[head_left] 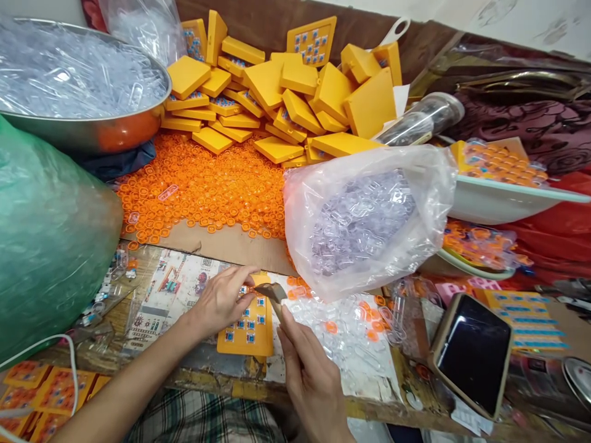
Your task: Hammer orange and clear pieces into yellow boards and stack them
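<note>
A yellow board [256,346] with rows of small blue-and-white parts lies on the work surface in front of me. My left hand [226,296] reaches over its upper left, thumb and forefinger bent together at a small piece whose kind I cannot make out. In my right hand [310,363] is a short tool with a dull, flat, wedge-shaped metal head [273,291]. The head's tip points left, close to the left fingertips at the board's top edge. Clear plastic pieces [357,347] and orange rings [372,317] lie scattered to the right of the board.
Behind the board spreads a heap of orange rings [207,184], with yellow boards [268,86] piled beyond. An open bag [300,246] holds clear pieces. At left stand a metal bowl [115,126] and a green bag [50,246]; a dark-screened device [475,354] lies at right.
</note>
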`<move>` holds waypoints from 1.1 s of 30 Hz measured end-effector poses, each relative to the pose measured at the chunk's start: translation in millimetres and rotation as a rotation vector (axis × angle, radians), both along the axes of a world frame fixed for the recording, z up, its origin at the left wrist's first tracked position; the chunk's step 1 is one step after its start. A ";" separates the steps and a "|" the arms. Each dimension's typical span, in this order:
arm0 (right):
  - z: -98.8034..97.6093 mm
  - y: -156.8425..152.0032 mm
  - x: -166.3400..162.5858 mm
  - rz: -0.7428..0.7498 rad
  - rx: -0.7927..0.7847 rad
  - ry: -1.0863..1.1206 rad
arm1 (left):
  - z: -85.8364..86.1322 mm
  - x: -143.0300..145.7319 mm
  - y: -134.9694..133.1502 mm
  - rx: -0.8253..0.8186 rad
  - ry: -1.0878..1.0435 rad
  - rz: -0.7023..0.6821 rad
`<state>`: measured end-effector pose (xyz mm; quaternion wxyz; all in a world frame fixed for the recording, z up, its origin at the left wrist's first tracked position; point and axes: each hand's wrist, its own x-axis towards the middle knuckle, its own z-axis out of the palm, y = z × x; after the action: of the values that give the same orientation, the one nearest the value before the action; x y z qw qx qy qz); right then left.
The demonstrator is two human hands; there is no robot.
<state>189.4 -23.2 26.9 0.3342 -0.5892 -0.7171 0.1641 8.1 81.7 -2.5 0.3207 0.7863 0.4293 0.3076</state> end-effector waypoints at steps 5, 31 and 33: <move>-1.3 1.4 0.7 0.029 -0.031 -0.062 | -3.4 -0.3 -3.0 -0.088 -0.053 0.037; -13.5 -1.9 9.4 -0.118 0.038 0.199 | -3.9 9.8 58.4 0.036 0.086 0.039; -12.6 -1.7 6.9 -0.104 0.048 0.207 | 0.5 -0.4 39.5 0.031 0.053 0.039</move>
<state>196.3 -24.9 14.4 0.4286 -0.5972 -0.6509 0.1896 7.6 121.2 -2.0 0.2910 0.7904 0.4481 0.2995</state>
